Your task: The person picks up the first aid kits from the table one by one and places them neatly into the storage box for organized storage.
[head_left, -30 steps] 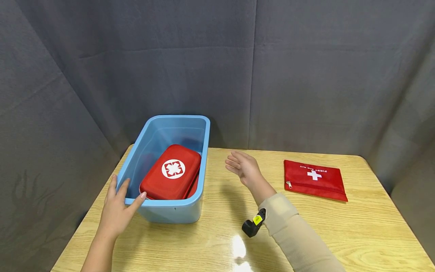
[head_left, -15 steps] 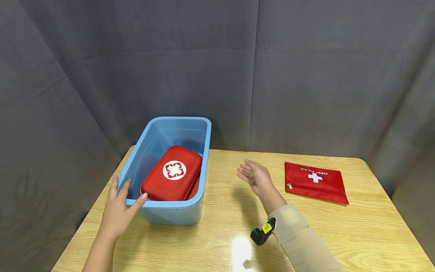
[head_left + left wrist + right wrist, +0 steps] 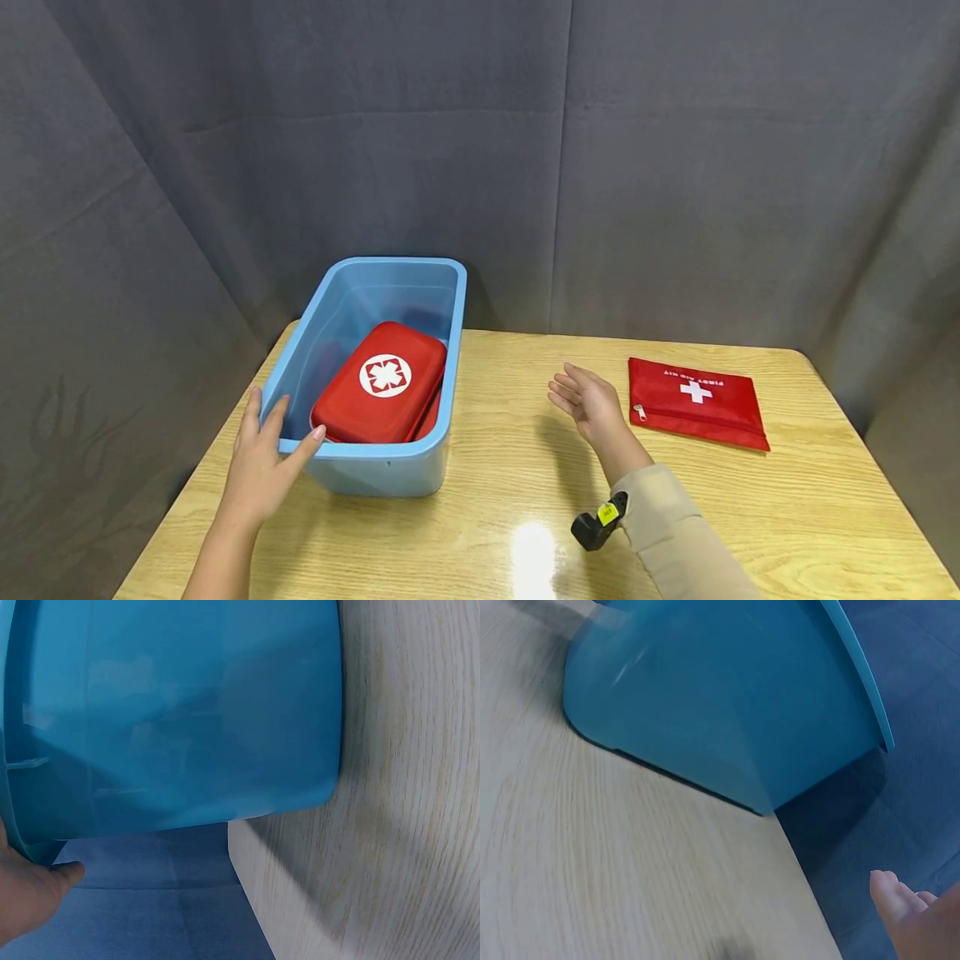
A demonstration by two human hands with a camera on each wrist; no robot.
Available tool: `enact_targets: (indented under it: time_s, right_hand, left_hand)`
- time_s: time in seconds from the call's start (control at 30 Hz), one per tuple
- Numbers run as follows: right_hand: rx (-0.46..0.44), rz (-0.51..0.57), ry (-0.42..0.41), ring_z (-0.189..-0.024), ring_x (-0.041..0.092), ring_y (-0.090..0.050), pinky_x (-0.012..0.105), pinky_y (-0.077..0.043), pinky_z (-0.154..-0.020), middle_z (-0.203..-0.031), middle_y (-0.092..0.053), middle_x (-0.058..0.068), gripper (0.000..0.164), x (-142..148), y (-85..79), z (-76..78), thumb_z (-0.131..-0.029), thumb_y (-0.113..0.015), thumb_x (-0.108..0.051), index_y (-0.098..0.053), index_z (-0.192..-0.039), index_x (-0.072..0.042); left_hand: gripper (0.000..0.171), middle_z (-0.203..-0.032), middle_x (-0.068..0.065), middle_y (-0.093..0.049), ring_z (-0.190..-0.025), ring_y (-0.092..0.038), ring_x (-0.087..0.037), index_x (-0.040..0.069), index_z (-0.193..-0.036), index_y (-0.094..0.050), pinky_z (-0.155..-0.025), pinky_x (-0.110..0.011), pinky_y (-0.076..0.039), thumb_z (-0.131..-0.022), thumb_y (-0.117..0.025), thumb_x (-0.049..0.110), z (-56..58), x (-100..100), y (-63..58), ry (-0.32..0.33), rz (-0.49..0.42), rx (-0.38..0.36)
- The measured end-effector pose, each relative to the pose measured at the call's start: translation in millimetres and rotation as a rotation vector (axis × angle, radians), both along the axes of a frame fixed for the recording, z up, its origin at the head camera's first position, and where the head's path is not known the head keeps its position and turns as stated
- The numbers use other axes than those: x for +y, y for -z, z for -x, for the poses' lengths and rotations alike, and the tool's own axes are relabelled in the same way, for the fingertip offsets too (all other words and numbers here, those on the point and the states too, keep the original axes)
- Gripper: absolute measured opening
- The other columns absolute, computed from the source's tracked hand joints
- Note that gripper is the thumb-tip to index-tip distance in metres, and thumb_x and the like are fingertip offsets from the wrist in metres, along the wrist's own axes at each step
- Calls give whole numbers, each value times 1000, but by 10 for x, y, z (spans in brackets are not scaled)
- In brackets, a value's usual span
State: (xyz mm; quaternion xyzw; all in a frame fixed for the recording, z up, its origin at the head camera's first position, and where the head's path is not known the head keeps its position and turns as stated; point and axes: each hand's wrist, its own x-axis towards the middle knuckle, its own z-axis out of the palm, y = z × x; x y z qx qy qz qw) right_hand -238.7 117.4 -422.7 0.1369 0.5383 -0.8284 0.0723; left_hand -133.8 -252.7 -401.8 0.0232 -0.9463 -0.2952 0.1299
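A blue plastic bin (image 3: pixel 373 450) stands on the left of the table. Inside it lies a red zippered first aid case (image 3: pixel 352 408) with a white round emblem, and part of another red item (image 3: pixel 429 417) shows beneath it. My left hand (image 3: pixel 258 467) holds the bin's near left corner, thumb along the near rim, fingers over the left rim. My right hand (image 3: pixel 592 404) is held above the table between the bin and a flat red first aid pouch (image 3: pixel 697 425), fingers extended, touching neither. The bin's side wall (image 3: pixel 180 720) fills much of the left wrist view.
The wooden table (image 3: pixel 487 533) has its far edge against a grey curtain (image 3: pixel 450 167), which also hangs at both sides. A black wrist camera (image 3: pixel 596 529) is strapped at my right sleeve. The flat pouch lies near the table's far right.
My right hand has moved rightward and slightly nearer to me, away from the bin and toward the flat pouch. The left hand stays at the bin's corner. Bin and contents look unchanged.
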Motion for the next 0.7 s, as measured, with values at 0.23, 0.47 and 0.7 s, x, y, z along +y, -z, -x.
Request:
enact_targets:
  time_s: [0.23, 0.47, 0.7]
  right_hand:
    - [-20, 10, 44, -85, 14, -57, 32, -39, -86, -108, -46, 15, 47, 110, 84, -33, -89, -44, -11, -28, -129, 8]
    - [-44, -21, 102, -75, 8, -58, 30, -40, -84, -98, -52, 9, 48, 277, 185, -93, -89, -45, -12, -28, -128, 9]
    - [-45, -81, 153, -70, 5, -59, 26, -42, -81, -88, -56, 4, 46, 433, 276, -138, -87, -47, -11, -32, -124, 10]
  left_hand:
    - [72, -140, -21, 1, -122, -11, -45, -6, -130, -29, -84, -64, -21, -82, -51, 43, 4, -10, -25, 4, -2, -4]
    - [72, -140, -22, 0, -121, -12, -46, -6, -130, -29, -83, -65, -23, -82, -51, 44, 9, -7, -10, 0, 3, -9]
    - [73, -140, -22, 1, -121, -11, -46, -6, -130, -29, -83, -65, -22, -82, -51, 44, 9, -2, -14, 0, 3, -20]
